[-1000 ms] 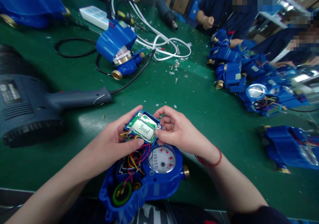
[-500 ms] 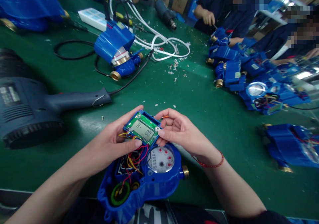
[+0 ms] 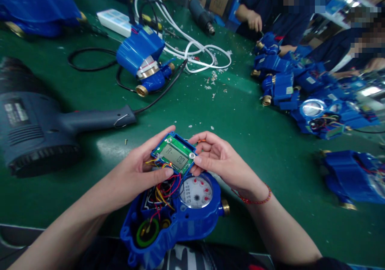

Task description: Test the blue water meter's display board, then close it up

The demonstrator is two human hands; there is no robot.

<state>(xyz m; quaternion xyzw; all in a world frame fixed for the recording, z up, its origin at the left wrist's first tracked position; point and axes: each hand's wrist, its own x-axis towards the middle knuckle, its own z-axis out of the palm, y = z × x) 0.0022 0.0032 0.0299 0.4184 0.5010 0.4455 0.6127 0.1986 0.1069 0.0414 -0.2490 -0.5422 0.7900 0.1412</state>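
Note:
An open blue water meter (image 3: 192, 222) lies at the near edge of the green table (image 3: 258, 142), its round dial facing up and coloured wires spilling from its housing. Above it both my hands hold a small green display board (image 3: 176, 154) in a blue frame, tied to the meter by the wires. Its screen reads "A- 00". My left hand (image 3: 141, 172) grips the board's left side, thumb on the lower edge. My right hand (image 3: 219, 162) pinches the right corner.
A large grey heat gun (image 3: 39, 129) lies at left, its black cord running up the table. A blue meter (image 3: 144, 59), white cables (image 3: 198, 51) and a white power strip (image 3: 116, 19) sit behind. Several blue meters (image 3: 300, 97) crowd the right, where other people work.
The board's screen went from "Good" to "A- 00". My hands kept their hold on the board and barely shifted.

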